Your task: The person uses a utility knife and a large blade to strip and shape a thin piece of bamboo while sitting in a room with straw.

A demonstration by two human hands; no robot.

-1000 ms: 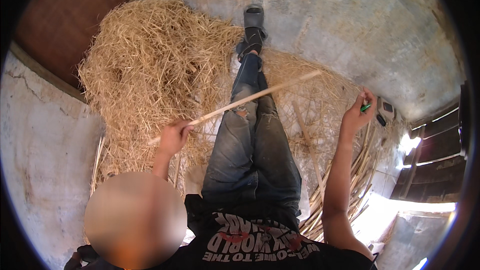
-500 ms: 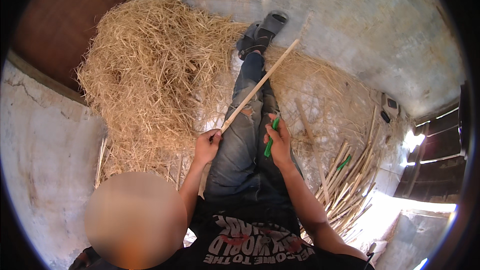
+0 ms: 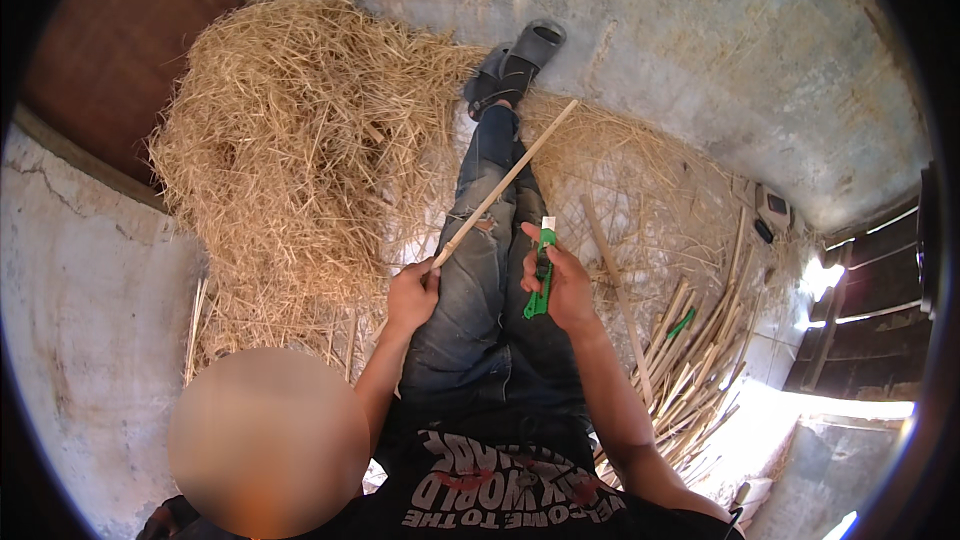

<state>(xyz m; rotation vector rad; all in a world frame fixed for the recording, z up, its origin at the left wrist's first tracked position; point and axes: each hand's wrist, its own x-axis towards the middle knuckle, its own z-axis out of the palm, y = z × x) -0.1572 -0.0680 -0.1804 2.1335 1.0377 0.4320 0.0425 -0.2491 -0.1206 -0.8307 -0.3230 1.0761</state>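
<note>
My left hand (image 3: 412, 298) is closed round the lower end of a long, pale wooden stick (image 3: 510, 178). The stick slants up and to the right across my outstretched legs (image 3: 470, 310), its far end near my ankles. In my right hand (image 3: 568, 290) is a green utility knife (image 3: 540, 290), gripped along its handle. Its pale blade shows at the top, pointing away from me. Between the knife and the stick there is a gap; they do not touch.
A large heap of straw (image 3: 290, 130) lies left of my legs. Many thin sticks (image 3: 700, 365) are piled at my right, with a small green object (image 3: 681, 323) among them. A longer stick (image 3: 612, 280) lies near my right forearm. A concrete wall (image 3: 680, 30) stands beyond my feet.
The stick's far end has come down and nearer, and its thin frayed tip no longer shows. My right hand has turned the knife more upright, bringing its blade into view.
</note>
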